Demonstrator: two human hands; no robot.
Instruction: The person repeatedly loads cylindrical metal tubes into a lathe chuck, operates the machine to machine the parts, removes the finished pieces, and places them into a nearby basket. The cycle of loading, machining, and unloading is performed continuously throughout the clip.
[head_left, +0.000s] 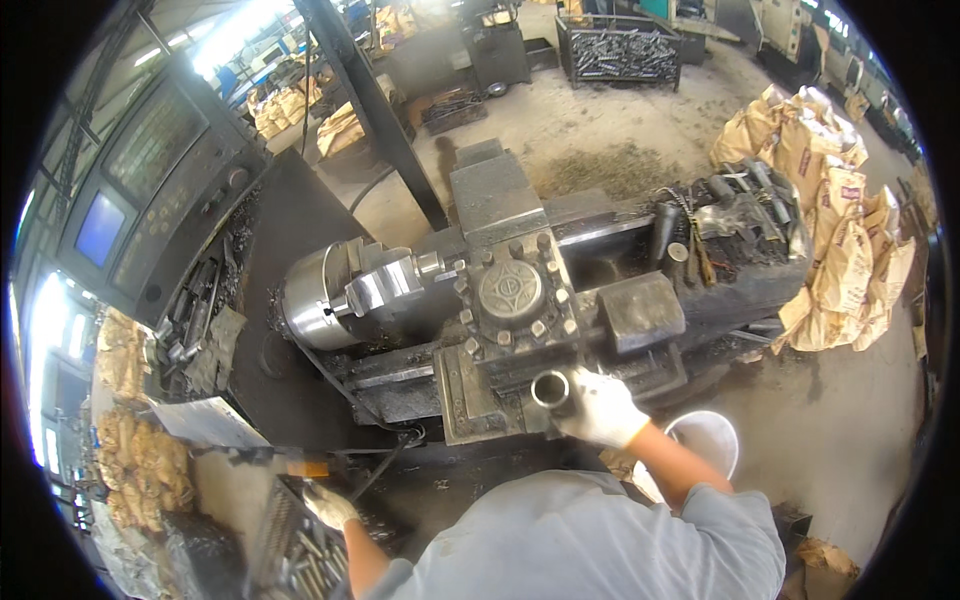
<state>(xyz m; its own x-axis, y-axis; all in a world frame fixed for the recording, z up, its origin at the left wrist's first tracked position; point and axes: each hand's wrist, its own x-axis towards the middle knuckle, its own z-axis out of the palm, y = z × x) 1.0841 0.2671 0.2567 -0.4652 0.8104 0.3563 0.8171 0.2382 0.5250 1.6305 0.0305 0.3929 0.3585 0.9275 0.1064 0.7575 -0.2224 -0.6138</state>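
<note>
My right hand (604, 407), in a white glove, is closed around a hollow metal cylinder (550, 390) at the front of a lathe carriage, its round opening facing up. My left hand (330, 506), gloved too, is low on the left, above a crate of metal rods (311, 562); its fingertips are near a small orange object (308, 469), and I cannot tell whether it grips anything. Behind my right hand stands the square tool post (511, 291), with bolts around its top. To its left, the lathe chuck (319, 296) holds a shiny metal workpiece (384, 281).
The lathe's control panel (142, 195) leans at the left. Loose tools and bars (739, 202) lie on the lathe's right end. A white bucket (705, 442) stands beside my right forearm. Paper sacks (844, 247) stand at the right. A metal bin of parts (622, 54) is at the back.
</note>
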